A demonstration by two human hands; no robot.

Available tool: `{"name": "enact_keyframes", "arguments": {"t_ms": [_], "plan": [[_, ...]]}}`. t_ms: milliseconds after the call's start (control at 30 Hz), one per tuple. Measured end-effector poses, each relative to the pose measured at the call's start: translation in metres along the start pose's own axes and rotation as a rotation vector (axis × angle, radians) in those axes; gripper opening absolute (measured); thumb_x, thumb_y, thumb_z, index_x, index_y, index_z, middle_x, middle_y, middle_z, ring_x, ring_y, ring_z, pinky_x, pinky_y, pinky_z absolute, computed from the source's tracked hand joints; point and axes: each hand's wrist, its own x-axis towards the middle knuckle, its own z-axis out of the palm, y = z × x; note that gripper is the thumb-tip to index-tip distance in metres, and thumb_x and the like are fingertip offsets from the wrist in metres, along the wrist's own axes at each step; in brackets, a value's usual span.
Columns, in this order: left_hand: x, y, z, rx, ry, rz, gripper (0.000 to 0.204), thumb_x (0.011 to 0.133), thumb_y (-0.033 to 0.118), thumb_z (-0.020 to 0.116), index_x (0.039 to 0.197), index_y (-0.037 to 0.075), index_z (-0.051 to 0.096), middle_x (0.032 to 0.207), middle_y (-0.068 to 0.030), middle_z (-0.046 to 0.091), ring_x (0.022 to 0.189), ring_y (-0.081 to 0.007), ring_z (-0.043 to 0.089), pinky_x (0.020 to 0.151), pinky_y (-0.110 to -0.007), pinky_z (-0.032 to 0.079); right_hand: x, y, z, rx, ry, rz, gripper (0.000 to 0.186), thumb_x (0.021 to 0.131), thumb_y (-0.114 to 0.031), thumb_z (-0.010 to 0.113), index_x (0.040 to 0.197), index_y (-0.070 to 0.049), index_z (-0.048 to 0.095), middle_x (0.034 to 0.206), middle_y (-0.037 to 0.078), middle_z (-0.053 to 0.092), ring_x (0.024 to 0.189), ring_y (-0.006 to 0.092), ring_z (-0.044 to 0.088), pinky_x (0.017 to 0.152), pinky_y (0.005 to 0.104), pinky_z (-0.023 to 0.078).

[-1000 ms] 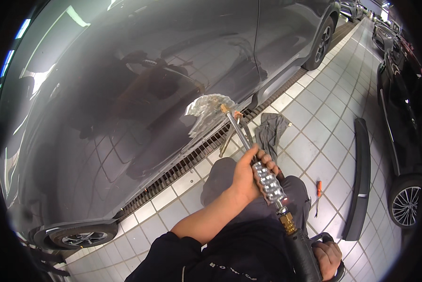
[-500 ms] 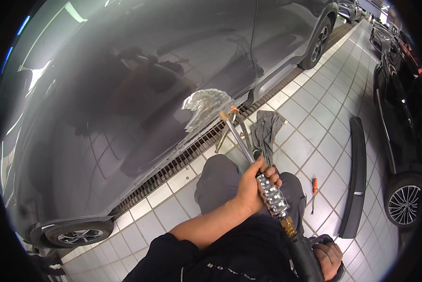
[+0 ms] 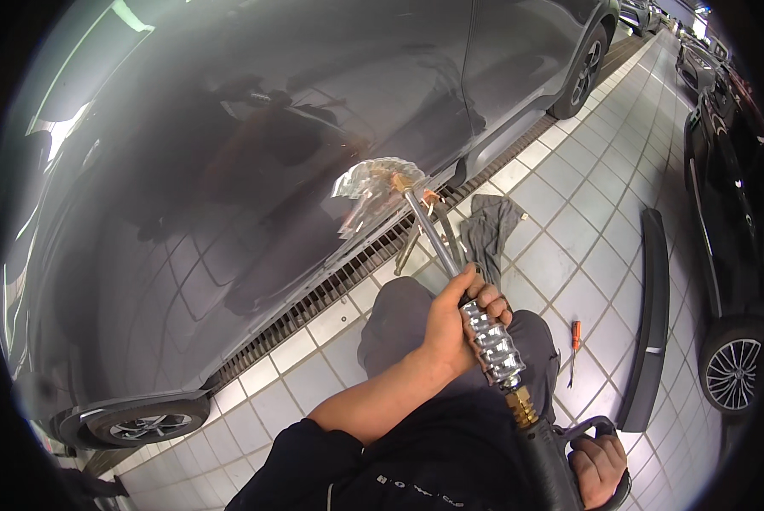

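nearest: the right hand (image 3: 601, 468), with fingers bent around the rear grip of a long black-bodied hand tool (image 3: 545, 460), inside its black loop-shaped guard (image 3: 603, 423); the grip itself mostly covered by these fingers. ahead of it, a stepped brass-coloured coupling (image 3: 522, 406), fixed on the front of the black body.

a little farther, the left hand (image 3: 454, 322), with fingers clenched around the front end of a shiny chrome ribbed cylinder (image 3: 494, 345), thumb lying on the side toward the panel.

beyond the left fingers, a straight thin steel rod (image 3: 434, 234), with a copper-coloured tip (image 3: 401, 180) at its end. most important here: the long axis of the tool, running from the right hand forward and to the left, through the left fist, up to the lower edge of the panel. left hand clearly nearer to the tip, right hand well behind on the same line. tip at a bare silver metal patch (image 3: 365, 189), by the lower edge of a glossy dark grey car panel (image 3: 228, 213); true contact not possible to tell from this angle.

on the pale tiled floor (image 3: 560, 243), beside the rod, a crumpled grey cloth (image 3: 488, 226), near the edge along a dark slotted grating (image 3: 292, 321). to the right, a thin screwdriver with red-orange handle (image 3: 576, 341), apart from a long curved black strip (image 3: 650, 315). farther, along the right edge of the floor, a black car (image 3: 722, 221).
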Motion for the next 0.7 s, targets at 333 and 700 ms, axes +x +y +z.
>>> {"name": "enact_keyframes", "arguments": {"t_ms": [333, 700], "plan": [[0.004, 0.018, 0.018, 0.015, 0.181, 0.039, 0.036, 0.093, 0.035, 0.058, 0.069, 0.016, 0.039, 0.066, 0.0030, 0.042, 0.062, -0.0123, 0.046, 0.068, -0.030, 0.048, 0.006, -0.011, -0.008, -0.120, -0.003, -0.063, 0.021, 0.075, -0.005, 0.063, 0.094, 0.006, 0.062, 0.095, 0.021, 0.065, 0.082, 0.0353, 0.064, 0.076, 0.0471, 0.052], [-0.004, -0.006, -0.002, 0.032, 0.045, 0.028, 0.033, 0.097, 0.036, 0.054, 0.073, 0.017, 0.040, 0.071, 0.0021, 0.047, 0.066, -0.0138, 0.050, 0.071, -0.033, 0.046, -0.001, 0.000, -0.004, -0.086, 0.001, -0.075, 0.026, 0.075, -0.005, 0.064, 0.098, 0.005, 0.060, 0.097, 0.020, 0.066, 0.083, 0.0335, 0.064, 0.075, 0.0442, 0.051]]}}
